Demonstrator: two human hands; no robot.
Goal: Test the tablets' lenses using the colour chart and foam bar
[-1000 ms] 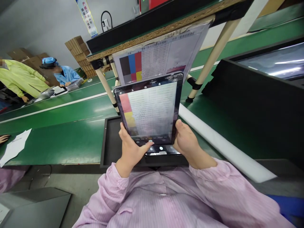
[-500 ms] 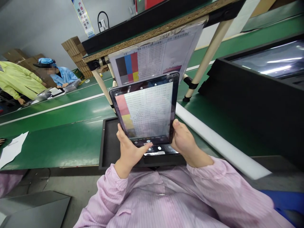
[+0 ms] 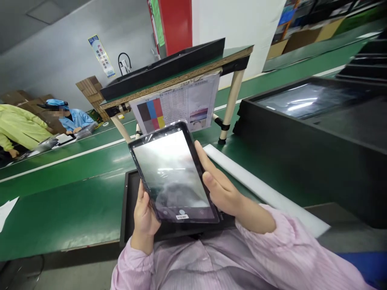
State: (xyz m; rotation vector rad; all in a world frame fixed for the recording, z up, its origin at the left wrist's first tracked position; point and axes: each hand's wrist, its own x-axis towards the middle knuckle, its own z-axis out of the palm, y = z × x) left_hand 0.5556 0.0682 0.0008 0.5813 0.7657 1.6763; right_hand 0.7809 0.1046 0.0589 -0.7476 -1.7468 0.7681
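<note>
A black-framed tablet (image 3: pixel 175 173) is held tilted in front of me, its lit screen showing a blurry grey camera picture. My left hand (image 3: pixel 146 215) grips its lower left edge, with some fingers hidden behind it. Along the right edge my right hand (image 3: pixel 222 187) holds on, thumb near the frame and a finger stretched up the side. Below the tablet lies a shallow black tray (image 3: pixel 128 209), partly covered by it. Behind the tablet, a printed sheet with colour blocks (image 3: pixel 178 106) hangs under a small raised shelf (image 3: pixel 181 74).
A white foam strip (image 3: pixel 266 189) lies slantwise on the green bench (image 3: pixel 75 209). To the right stands a large black tray (image 3: pixel 290 149) with glossy film-covered contents. White paper (image 3: pixel 7 211) rests at the left. Two people (image 3: pixel 69 117) are across the bench at far left.
The tablet has tilted back and come lower, and its screen picture went from the printed sheet to a grey blur. My left thumb has left the screen. The view has shifted upward.
</note>
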